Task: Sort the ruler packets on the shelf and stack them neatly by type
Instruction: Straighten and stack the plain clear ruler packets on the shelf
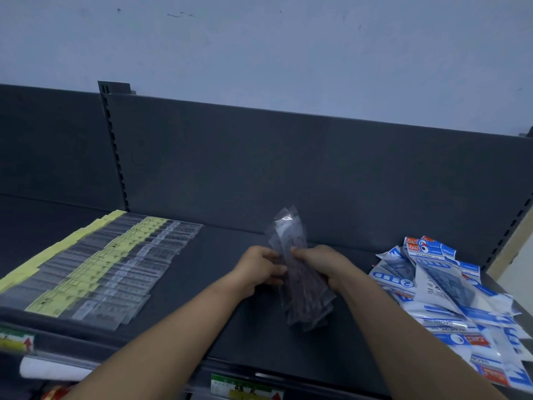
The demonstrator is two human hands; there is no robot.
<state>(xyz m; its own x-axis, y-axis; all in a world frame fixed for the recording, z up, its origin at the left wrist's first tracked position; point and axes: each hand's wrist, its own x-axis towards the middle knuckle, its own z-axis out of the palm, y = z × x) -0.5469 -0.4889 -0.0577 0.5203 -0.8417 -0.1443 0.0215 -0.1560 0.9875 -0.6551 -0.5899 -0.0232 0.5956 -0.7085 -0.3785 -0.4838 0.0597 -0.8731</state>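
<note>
Both hands hold a small bundle of clear ruler packets point(300, 284) above the middle of the dark shelf point(202, 284). My left hand point(259, 269) grips the bundle's left edge and my right hand point(320, 262) pinches its right edge near the top. The bundle stands tilted, its top leaning away from me. On the shelf's left lies an overlapping row of clear packets with yellow labels point(95, 267). A loose heap of blue-and-white packets point(450, 298) fills the right side.
The shelf's dark back panel point(288, 168) rises behind the hands, with a slotted upright point(114, 145) at the left. Price tags point(245, 389) sit on the front rail, and a white roll point(49, 369) lies below the left edge.
</note>
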